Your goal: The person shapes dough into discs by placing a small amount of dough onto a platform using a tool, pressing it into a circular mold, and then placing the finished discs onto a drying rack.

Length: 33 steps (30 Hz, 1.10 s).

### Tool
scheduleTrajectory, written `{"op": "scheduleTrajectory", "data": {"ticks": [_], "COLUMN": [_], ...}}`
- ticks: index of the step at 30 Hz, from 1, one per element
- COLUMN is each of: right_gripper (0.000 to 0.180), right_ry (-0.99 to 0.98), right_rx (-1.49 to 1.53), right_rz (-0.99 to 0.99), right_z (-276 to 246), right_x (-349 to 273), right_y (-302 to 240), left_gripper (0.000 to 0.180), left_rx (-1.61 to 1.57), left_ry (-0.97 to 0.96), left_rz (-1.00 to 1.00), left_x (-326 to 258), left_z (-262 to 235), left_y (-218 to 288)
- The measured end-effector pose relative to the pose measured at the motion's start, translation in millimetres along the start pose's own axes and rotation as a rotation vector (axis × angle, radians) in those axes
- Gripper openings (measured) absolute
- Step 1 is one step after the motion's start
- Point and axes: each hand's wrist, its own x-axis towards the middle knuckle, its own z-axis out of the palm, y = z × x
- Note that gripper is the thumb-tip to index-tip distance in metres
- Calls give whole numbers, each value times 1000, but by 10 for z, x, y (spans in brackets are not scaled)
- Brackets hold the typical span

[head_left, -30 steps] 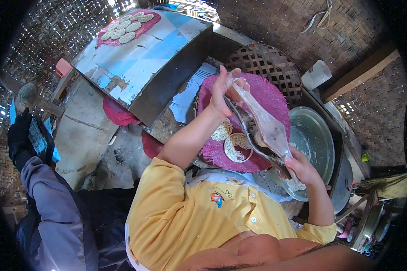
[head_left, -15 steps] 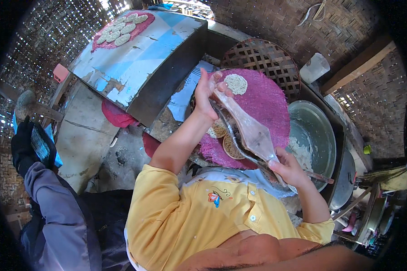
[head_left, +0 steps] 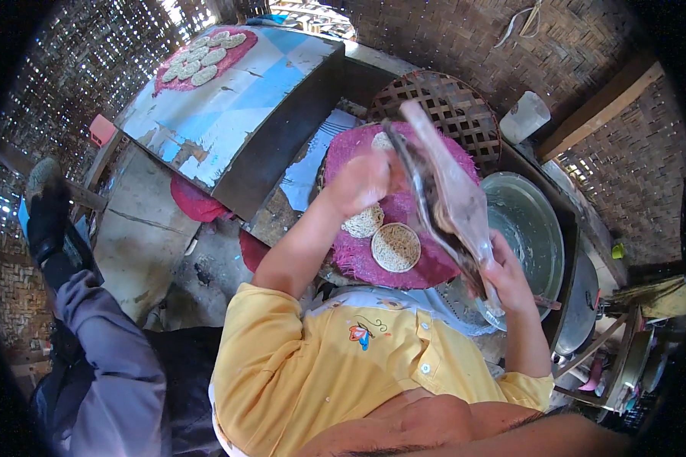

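My right hand grips the near end of a long two-part wooden tool that looks like a hinged hand press. Its pale, paddle-shaped upper arm and dark lower arm stand slightly apart, tilted over the pink woven cloth. Beside the lower arm is my left hand, smeared by motion, so its fingers and any hold cannot be made out. On the cloth below lie a rimmed round full of pale strands and a flat disc of strands. Another pale disc is partly hidden behind the tool.
To the right stands a large metal basin with whitish residue. An open-weave basket and a white plastic container are behind. A blue-white board holds several pale discs at far left. Another person's gloved hand is at left.
The tool has swung more upright and its two arms have parted. My left hand has come off its far end and moved down toward me. The rimmed round shows fully now.
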Motion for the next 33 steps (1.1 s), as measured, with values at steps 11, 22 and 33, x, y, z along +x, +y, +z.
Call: {"op": "scheduleTrajectory", "data": {"ticks": [11, 22, 33], "right_gripper": [22, 18, 17], "right_ry": [178, 142, 175], "right_rx": [-1038, -1111, -1027], "right_rz": [-205, -224, -318], "right_z": [12, 33, -17], "right_x": [849, 891, 941], "right_y": [540, 719, 613], "left_gripper": [21, 20, 28], "left_rx": [995, 522, 819], "left_ry": [415, 671, 609], "left_rz": [88, -145, 119], "left_x": [-427, -406, -491], "left_z": [-82, 119, 176], "left_y": [-103, -17, 90]}}
